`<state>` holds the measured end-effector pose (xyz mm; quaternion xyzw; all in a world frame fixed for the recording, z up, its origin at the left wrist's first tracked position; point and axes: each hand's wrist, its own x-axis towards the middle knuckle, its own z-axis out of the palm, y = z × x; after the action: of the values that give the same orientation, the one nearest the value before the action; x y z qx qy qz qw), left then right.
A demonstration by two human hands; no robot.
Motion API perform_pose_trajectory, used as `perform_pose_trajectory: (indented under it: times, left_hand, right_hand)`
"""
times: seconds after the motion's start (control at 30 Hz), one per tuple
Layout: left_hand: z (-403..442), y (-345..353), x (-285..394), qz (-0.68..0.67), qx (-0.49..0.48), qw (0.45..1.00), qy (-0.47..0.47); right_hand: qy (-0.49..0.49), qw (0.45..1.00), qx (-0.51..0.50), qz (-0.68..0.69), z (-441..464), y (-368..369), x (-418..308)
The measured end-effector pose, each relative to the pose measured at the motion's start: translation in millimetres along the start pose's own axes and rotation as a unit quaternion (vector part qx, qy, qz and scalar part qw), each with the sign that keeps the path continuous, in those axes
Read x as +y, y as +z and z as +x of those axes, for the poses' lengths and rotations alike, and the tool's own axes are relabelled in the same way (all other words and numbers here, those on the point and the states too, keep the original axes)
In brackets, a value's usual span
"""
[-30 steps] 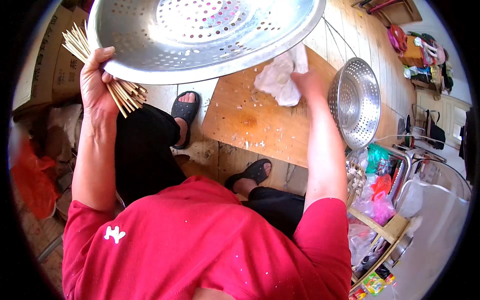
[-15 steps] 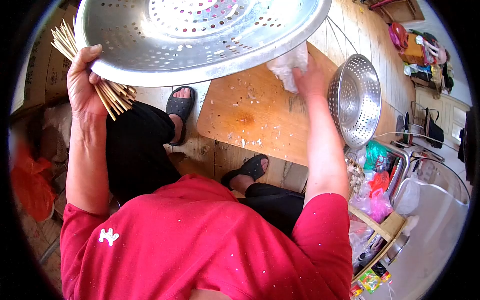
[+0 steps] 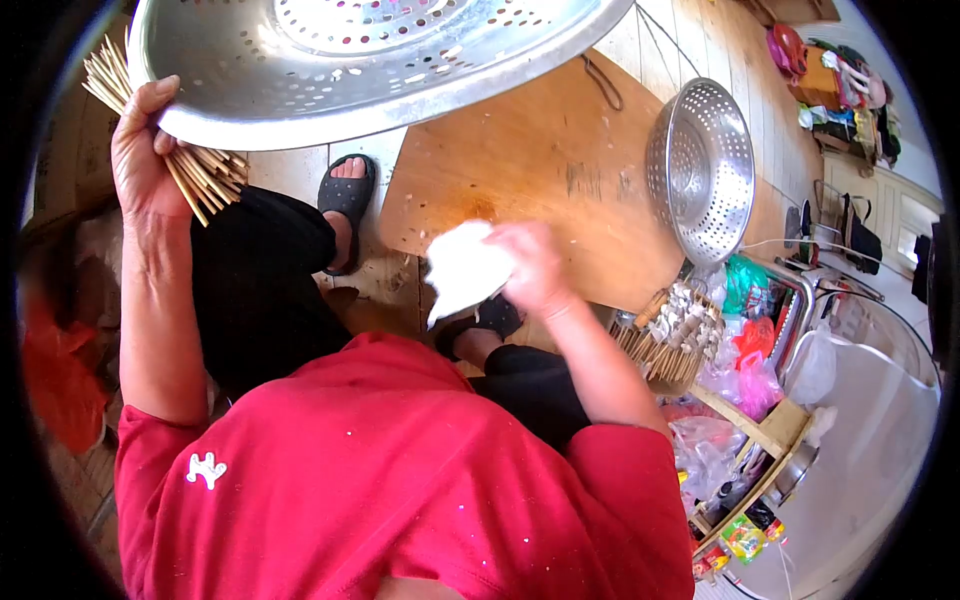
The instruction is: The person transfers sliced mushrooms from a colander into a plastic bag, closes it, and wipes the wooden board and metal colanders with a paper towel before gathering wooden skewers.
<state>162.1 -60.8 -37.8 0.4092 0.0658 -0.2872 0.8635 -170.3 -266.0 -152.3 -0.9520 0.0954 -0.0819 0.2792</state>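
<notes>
Raised at the upper left, my left hand [image 3: 148, 160] is closed round a bundle of thin wooden sticks [image 3: 205, 180] and pinches the rim of a large perforated metal colander [image 3: 380, 110]. The colander is tilted, and its top runs out of view. My right hand [image 3: 530, 268] grips a white cloth [image 3: 466, 268] over the near edge of a wooden board [image 3: 520, 150]. A few small white bits lie on the board, along with a dark loop near its far side.
A second colander [image 3: 705, 170] stands tilted at the board's right. Below it are skewers with pale pieces [image 3: 680, 335], plastic bags [image 3: 750, 385] and a wooden shelf frame [image 3: 770, 430]. Slippered feet [image 3: 347, 205] are beneath me. A red bag [image 3: 65, 370] lies at left.
My right hand has moved the cloth from the board's far right to its near edge. Most of the crumbs have gone from the board. The held colander and sticks have shifted left and slightly up.
</notes>
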Motion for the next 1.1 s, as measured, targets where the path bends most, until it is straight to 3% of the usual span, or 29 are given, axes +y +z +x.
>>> perform_pose_trajectory:
  times: [0.07, 0.13, 0.23, 0.3, 0.33, 0.4, 0.43, 0.47, 0.57, 0.6, 0.63, 0.67, 0.73, 0.8, 0.87, 0.9, 1.0, 1.07, 1.1]
  left_hand:
    - [-0.2, 1.7, -2.4, 0.006, 0.024, 1.0, 0.02]
    - [-0.3, 5.8, -4.6, 0.002, 0.014, 1.0, 0.006]
    - [0.4, 8.5, -7.7, 0.002, -0.004, 1.0, -0.013]
    - [0.9, 7.6, -9.6, 0.008, -0.021, 0.999, -0.026]
    - [-0.6, 9.3, -10.8, 0.008, -0.021, 0.999, -0.026]
    - [-4.7, 13.4, -12.5, 0.026, 0.003, 1.0, -0.003]
    - [-5.2, 13.4, -11.9, 0.025, 0.004, 1.0, -0.004]
    - [-5.0, 13.4, -10.9, 0.019, 0.0, 1.0, -0.011]
    - [-0.9, 10.8, -9.9, 0.013, -0.012, 1.0, -0.019]
    - [0.0, 10.1, -9.8, 0.015, -0.019, 1.0, -0.018]
    - [-0.7, 11.1, -10.6, 0.009, -0.004, 1.0, -0.026]
    - [-0.7, 9.1, -11.5, 0.012, -0.002, 0.999, -0.03]
    - [0.6, 7.1, -11.9, 0.006, -0.027, 0.999, -0.027]
    - [0.1, 9.4, -12.2, 0.019, -0.044, 0.998, -0.03]
    - [0.0, 9.9, -12.1, 0.011, -0.049, 0.998, -0.037]
    - [-1.1, 10.3, -13.0, 0.011, -0.05, 0.998, -0.04]
    - [-4.0, 11.5, -13.6, 0.004, -0.06, 0.997, -0.04]
    - [-1.3, 8.3, -13.0, 0.029, -0.038, 0.999, -0.02]
    - [1.7, 5.2, -11.0, 0.029, -0.049, 0.998, -0.033]
  right_hand:
    - [0.139, 0.97, 0.197, 0.006, 8.6, -20.4, 33.6]
    - [0.222, 0.934, 0.242, -0.145, 27.6, -53.1, 72.3]
    - [0.249, 0.912, 0.271, -0.181, 61.4, -52.2, 127.8]
    - [0.36, 0.889, 0.224, -0.175, 78.0, -40.1, 148.9]
    - [0.359, 0.889, 0.224, -0.175, 75.2, -33.6, 151.5]
    - [0.228, 0.914, 0.249, -0.225, 72.1, -16.7, 149.2]
    - [0.219, 0.927, 0.185, -0.243, 70.6, -22.8, 111.7]
    - [0.294, 0.933, 0.196, 0.066, 67.6, -23.8, 79.7]
    - [0.082, 0.993, 0.031, 0.085, 24.4, 4.9, 35.5]
    - [0.014, 0.999, 0.0, 0.034, 14.5, -0.8, 12.5]
    - [0.007, 0.999, 0.023, 0.038, 15.2, -4.8, 11.9]
    - [0.002, 0.998, 0.047, 0.044, 12.3, -10.8, 13.0]
    - [0.25, 0.955, 0.119, -0.106, 32.6, -37.0, 54.0]
    - [0.176, 0.955, 0.214, -0.103, 52.5, -59.7, 95.7]
    - [0.162, 0.928, 0.195, -0.272, 46.0, -62.9, 136.4]
    - [0.249, 0.932, 0.113, -0.236, 37.1, -58.9, 142.1]
    - [0.263, 0.919, 0.14, -0.257, 5.3, -37.2, 120.5]
    - [0.204, 0.911, 0.165, -0.318, -36.6, -8.1, 97.5]
    - [0.224, 0.932, 0.125, -0.256, -56.4, 3.5, 76.4]
